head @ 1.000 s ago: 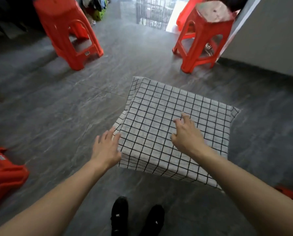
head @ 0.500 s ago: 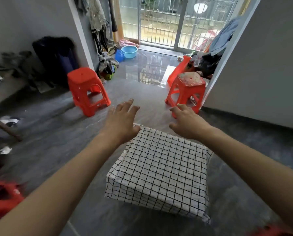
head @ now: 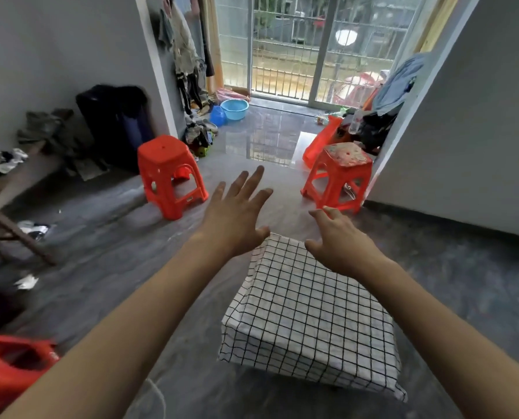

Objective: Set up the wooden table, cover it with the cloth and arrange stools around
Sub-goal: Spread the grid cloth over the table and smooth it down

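Observation:
A white cloth with a black grid (head: 309, 316) covers the low table in front of me and hides the wood entirely. My left hand (head: 237, 216) is stretched forward above the table's far left corner, fingers spread and straight, holding nothing. My right hand (head: 339, 240) reaches out over the far edge with relaxed fingers, also holding nothing. One red plastic stool (head: 169, 173) stands upright beyond on the left. A second red stool (head: 339, 176) with a stained seat stands beyond on the right. A third red stool (head: 10, 370) shows at the lower left edge.
A grey wall corner (head: 451, 131) closes the right side. Another red stool (head: 321, 140) lies tipped behind the right one. Clothes, a dark bag (head: 113, 122) and a blue basin (head: 234, 108) crowd the left wall and the barred balcony door. Grey tiled floor (head: 107, 252) spreads around the table.
The view has risen from the table top to the room. Both hands have lifted off the cloth and moved forward past the table's far edge, the left fingers spreading wider.

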Demonstrator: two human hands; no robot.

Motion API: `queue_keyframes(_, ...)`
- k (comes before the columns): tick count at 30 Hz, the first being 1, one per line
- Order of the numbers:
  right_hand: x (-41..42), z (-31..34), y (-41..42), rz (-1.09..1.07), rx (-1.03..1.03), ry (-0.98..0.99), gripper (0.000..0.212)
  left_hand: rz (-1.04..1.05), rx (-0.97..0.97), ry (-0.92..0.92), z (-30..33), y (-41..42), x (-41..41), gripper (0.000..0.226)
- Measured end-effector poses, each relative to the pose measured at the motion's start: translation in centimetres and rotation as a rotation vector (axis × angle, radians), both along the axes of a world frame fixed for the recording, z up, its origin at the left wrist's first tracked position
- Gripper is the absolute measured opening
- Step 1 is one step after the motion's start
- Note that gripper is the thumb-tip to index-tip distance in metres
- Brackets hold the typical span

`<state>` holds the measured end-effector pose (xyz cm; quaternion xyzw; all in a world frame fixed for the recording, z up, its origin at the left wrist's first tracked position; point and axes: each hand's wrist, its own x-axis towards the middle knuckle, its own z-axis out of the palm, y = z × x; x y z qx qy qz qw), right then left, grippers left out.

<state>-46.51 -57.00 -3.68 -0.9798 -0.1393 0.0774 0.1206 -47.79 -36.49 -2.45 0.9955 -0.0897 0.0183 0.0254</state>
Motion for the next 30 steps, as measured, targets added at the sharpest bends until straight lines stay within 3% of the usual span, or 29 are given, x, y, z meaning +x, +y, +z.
queue_keyframes(6, -0.9, -0.5, 9.7, 0.006, 0.064, -0.037, 0.063, -0.050, 0.003, -0.067, 0.6, 9.4, -2.1, 0.073)
queue_keyframes(16, 1.1, -2.8, 19.5, -0.038, 0.083, -0.116, 0.063, -0.080, -0.005, -0.009, -0.7, 20.0, 0.2, 0.068)
queue_keyframes(23, 8.2, -5.8, 21.3, -0.148, 0.151, -0.114, 0.059, -0.141, 0.003, 0.038, -2.6, 23.2, 7.1, 0.066)
queue_keyframes(30, 19.0, -10.4, 21.3, -0.292, 0.167, 0.005, 0.059, -0.209, 0.092, 0.071, -2.6, 26.4, 20.9, 0.069)
